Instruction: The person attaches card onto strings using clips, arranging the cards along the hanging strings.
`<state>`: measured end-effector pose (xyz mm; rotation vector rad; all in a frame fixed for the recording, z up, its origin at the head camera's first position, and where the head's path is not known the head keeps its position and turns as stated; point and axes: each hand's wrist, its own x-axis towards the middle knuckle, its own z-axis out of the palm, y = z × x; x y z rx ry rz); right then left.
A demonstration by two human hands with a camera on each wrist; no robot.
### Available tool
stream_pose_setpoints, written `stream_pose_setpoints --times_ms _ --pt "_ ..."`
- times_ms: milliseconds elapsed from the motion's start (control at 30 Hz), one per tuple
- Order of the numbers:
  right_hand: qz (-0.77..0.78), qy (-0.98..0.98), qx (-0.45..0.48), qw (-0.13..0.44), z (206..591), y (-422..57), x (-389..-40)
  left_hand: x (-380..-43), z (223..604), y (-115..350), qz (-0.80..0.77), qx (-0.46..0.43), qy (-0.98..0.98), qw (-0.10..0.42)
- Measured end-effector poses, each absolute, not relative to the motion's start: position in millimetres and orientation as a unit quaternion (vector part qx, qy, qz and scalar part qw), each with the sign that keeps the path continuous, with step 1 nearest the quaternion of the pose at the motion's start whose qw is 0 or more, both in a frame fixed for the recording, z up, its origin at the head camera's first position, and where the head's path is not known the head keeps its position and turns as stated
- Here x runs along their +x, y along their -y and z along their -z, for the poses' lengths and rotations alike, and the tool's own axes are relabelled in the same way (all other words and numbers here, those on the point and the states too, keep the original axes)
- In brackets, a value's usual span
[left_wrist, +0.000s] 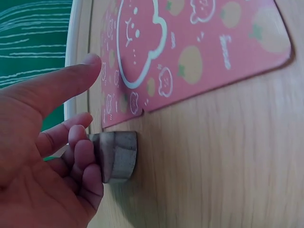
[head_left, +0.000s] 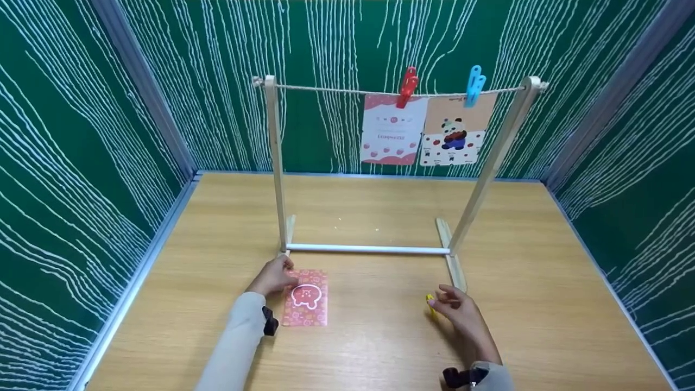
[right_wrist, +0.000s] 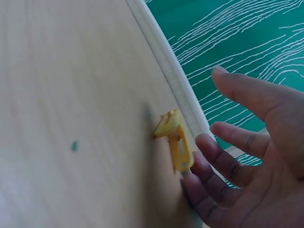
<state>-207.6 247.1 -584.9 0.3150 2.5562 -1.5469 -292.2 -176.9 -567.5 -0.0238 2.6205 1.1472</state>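
Note:
A pink card (head_left: 305, 316) with a white-outlined bear face lies on the table. At its upper left corner is my left hand (head_left: 274, 278); in the left wrist view the thumb (left_wrist: 78, 83) is spread over the card's edge and the other fingers bend loosely beside a wooden foot (left_wrist: 119, 156) of the rack. A yellow clothespin (right_wrist: 180, 149) stands on the table to the right, right at the fingertips of my right hand (head_left: 461, 312). In the right wrist view that hand's thumb is well apart from its fingers, with nothing gripped between them.
Behind the hands stands a wooden rack with a white crossbar (head_left: 369, 249) and a rope (head_left: 326, 89). From the rope hang a strawberry card (head_left: 391, 141) under a red clothespin (head_left: 407, 87) and a panda card (head_left: 483, 122) under a blue clothespin (head_left: 474, 87). Green walls (head_left: 326, 32) enclose the table.

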Motion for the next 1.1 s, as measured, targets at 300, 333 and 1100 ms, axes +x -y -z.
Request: stream_pose_setpoints --times_ms 300,333,1100 --pt "0.518 -0.841 0.122 0.104 595.6 -246.5 -203.3 -289.1 565.9 175.5 -0.39 0.025 -0.912 0.127" --pt "0.513 -0.843 0.122 0.108 596.6 -246.7 -203.2 -288.7 565.9 175.3 -0.388 0.026 -0.913 0.126" --pt "0.488 -0.861 0.1 0.106 605.9 -242.5 -204.7 -288.2 568.3 172.8 -0.355 0.024 -0.927 0.122"
